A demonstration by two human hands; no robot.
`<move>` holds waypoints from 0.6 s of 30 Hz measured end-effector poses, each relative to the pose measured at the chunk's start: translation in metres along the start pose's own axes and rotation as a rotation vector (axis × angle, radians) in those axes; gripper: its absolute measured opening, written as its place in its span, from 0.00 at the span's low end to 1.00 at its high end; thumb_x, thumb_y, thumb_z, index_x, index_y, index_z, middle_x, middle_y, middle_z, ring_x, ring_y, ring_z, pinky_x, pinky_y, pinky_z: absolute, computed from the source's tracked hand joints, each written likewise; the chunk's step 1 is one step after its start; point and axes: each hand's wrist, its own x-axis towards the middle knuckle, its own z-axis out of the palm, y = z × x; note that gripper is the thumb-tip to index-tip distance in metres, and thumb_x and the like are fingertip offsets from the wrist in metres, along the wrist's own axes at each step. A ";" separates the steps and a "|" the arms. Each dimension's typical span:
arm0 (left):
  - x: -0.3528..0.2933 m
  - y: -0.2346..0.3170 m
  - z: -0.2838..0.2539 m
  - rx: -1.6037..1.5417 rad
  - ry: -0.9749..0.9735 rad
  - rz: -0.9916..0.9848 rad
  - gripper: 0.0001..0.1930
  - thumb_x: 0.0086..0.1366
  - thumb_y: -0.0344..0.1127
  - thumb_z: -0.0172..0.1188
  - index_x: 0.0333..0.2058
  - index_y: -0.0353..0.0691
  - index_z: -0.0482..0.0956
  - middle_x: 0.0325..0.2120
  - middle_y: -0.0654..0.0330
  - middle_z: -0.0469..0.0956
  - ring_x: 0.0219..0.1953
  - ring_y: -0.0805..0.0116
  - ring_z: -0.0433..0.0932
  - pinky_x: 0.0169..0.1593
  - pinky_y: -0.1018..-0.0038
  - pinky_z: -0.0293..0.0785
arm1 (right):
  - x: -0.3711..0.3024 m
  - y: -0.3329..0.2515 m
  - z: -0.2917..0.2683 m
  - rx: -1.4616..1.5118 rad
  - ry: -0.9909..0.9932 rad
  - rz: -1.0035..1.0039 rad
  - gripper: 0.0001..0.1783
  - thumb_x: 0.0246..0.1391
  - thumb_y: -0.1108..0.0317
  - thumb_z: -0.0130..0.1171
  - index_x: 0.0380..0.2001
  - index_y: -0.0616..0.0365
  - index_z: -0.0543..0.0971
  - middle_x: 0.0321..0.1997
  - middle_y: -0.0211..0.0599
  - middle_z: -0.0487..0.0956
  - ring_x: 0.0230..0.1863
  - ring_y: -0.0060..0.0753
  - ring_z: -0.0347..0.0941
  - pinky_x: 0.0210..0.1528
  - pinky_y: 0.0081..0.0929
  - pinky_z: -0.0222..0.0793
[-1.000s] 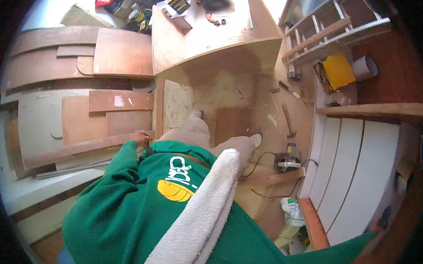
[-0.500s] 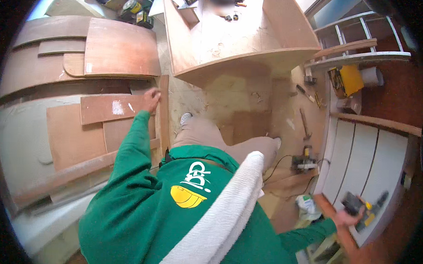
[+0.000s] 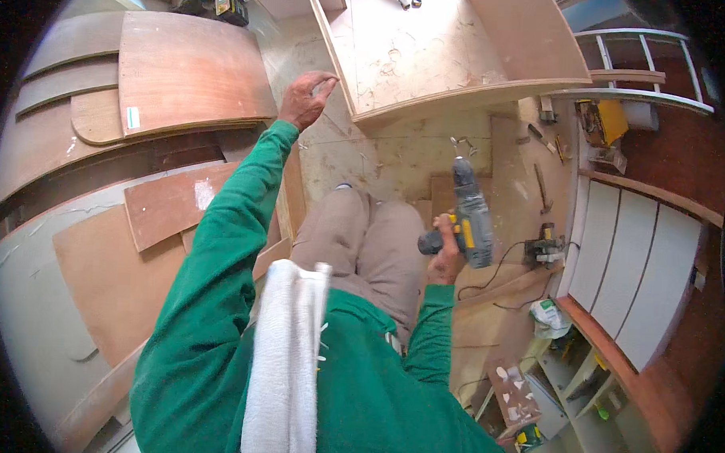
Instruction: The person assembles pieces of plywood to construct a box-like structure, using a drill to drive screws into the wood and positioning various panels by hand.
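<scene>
A grey-and-yellow drill (image 3: 468, 218) is gripped in the right hand (image 3: 444, 249), fingers wrapped tight round the handle, the bit end pointing toward 12 o'clock, away from the body. The drill is held in the air above the floor, just right of the knees, at about 3 o'clock from them. The left hand (image 3: 305, 99) is raised at 11 o'clock, fingers curled and pinched together just beside the near-left corner of the plywood box (image 3: 448, 62); whether something small is held between the fingertips cannot be told, nor whether the edge is actually touched.

Outward from the hands, curved plywood panels (image 3: 184, 76) are stacked at 10 o'clock, a second power tool (image 3: 544, 250) with its cord lies on the floor at 3 o'clock, and a white towel (image 3: 286, 352) is draped over the shoulder at 6 o'clock.

The step in hand is judged to be the bringing of the drill to the box corner that is being located by the left hand. The next move would call for the bit to be carried forward and lined up squarely on that edge, with the left hand kept clear of its path.
</scene>
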 end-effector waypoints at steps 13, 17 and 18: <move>0.039 -0.123 0.140 -0.007 -0.129 0.510 0.21 0.73 0.42 0.50 0.22 0.36 0.73 0.20 0.58 0.75 0.27 0.58 0.72 0.53 0.64 0.71 | 0.086 0.294 0.014 -0.441 -0.442 -0.304 0.11 0.61 0.63 0.71 0.40 0.58 0.85 0.35 0.32 0.85 0.35 0.25 0.80 0.40 0.28 0.75; 0.038 -0.128 0.164 -0.178 0.071 0.569 0.24 0.71 0.45 0.45 0.18 0.37 0.68 0.15 0.60 0.68 0.23 0.63 0.67 0.48 0.65 0.67 | 0.116 0.336 0.024 -0.369 -0.438 -0.469 0.11 0.60 0.63 0.72 0.39 0.59 0.85 0.35 0.33 0.85 0.34 0.26 0.81 0.39 0.29 0.76; 0.039 -0.132 0.168 -0.237 0.116 0.631 0.26 0.71 0.47 0.45 0.16 0.37 0.68 0.14 0.60 0.68 0.23 0.65 0.66 0.44 0.68 0.66 | 0.120 0.342 0.028 -0.345 -0.436 -0.513 0.11 0.59 0.63 0.73 0.39 0.59 0.85 0.34 0.33 0.85 0.34 0.26 0.81 0.39 0.29 0.76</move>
